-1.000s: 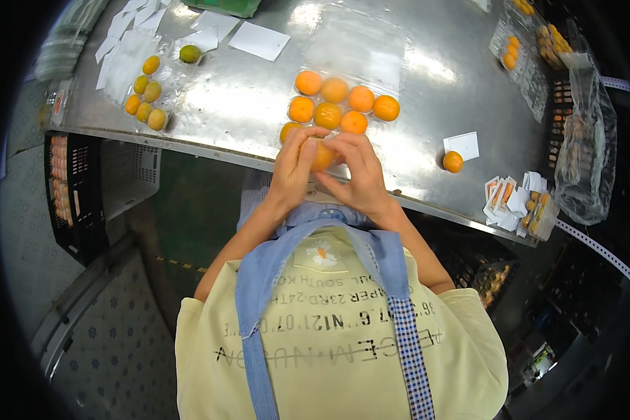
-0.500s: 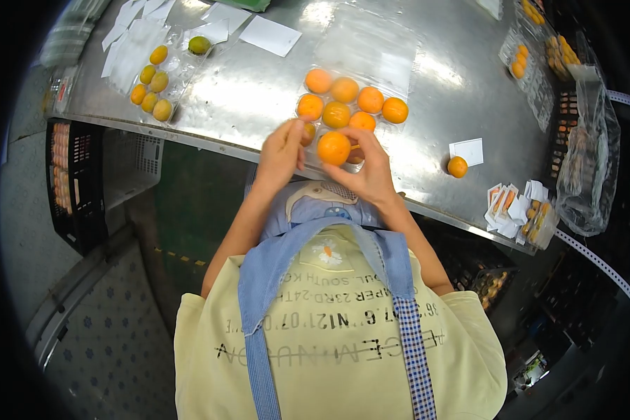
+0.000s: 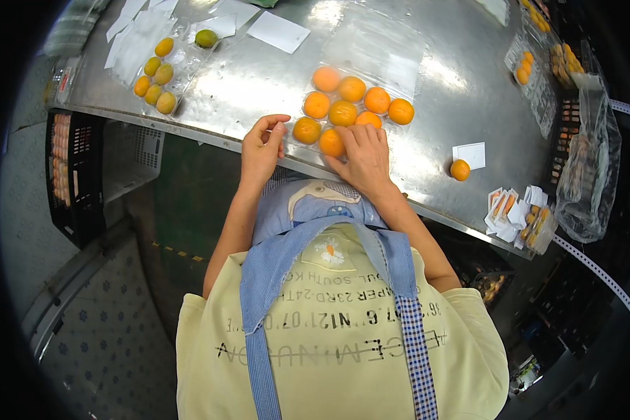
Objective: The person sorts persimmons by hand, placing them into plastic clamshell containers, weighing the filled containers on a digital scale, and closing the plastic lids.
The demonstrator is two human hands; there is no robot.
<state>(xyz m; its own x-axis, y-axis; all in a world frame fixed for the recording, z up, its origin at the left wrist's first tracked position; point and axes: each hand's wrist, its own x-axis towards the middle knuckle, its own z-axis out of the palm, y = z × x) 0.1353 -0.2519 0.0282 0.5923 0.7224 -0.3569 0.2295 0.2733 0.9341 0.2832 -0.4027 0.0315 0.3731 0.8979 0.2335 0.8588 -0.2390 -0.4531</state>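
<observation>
Several orange fruits [image 3: 342,113] sit in rows in a clear plastic tray whose transparent lid [image 3: 378,45] lies open behind them. At the tray's near edge my right hand [image 3: 365,155] has its fingers round an orange fruit [image 3: 331,143], which rests among the others. My left hand [image 3: 262,149] is just left of the tray, apart from the fruit, its thumb and forefinger close together; whatever may be between them is too small to tell.
At the left lie a clear tray of yellow fruits [image 3: 164,73], a green fruit [image 3: 205,38] and white cards [image 3: 278,31]. A single orange [image 3: 460,169] touches a white card at the right, near packed fruit [image 3: 537,225]. A black crate [image 3: 70,175] stands below left.
My right hand has lowered the orange fruit from above the tray into its near row. My left hand has moved left, off the tray. The camera view has shifted slightly.
</observation>
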